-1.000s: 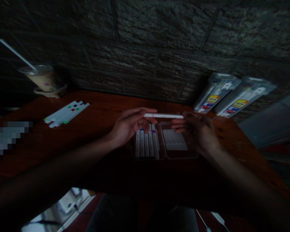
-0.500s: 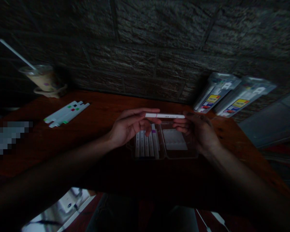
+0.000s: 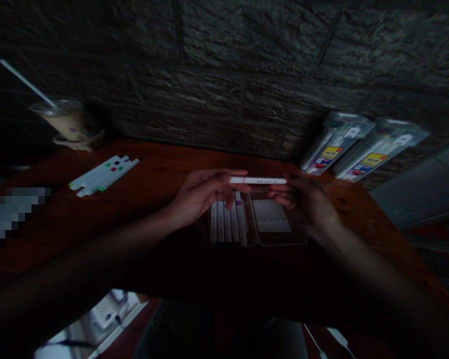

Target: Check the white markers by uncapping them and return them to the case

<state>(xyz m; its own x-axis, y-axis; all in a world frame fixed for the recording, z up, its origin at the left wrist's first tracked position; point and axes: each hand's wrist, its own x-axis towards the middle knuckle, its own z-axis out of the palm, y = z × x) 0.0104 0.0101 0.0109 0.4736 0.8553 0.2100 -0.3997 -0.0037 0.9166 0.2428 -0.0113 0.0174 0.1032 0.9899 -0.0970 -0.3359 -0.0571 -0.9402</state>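
Between my two hands a white marker (image 3: 260, 180) with a thin pink ring is held level, its printed side toward me. My left hand (image 3: 198, 197) pinches the ringed end between thumb and fingers. My right hand (image 3: 312, 202) grips the other end, its fingertips partly in shadow. Just below them on the table lies an open clear plastic case (image 3: 260, 243). In its left half several white markers (image 3: 224, 224) stand side by side, one with a purple band; my left fingers hide their upper ends. A white insert (image 3: 271, 217) sits in the right half.
Several loose white markers (image 3: 104, 175) lie together on the wooden table (image 3: 164, 159) at left. Behind them stands an iced drink (image 3: 69, 122) with a straw in a carton holder. Two upright marker cases (image 3: 327, 144) lean by the stone wall at right.
My left thumb has slid slightly to the right along the marker, toward and closer to the pink ring. Everything else looks nearly the same.
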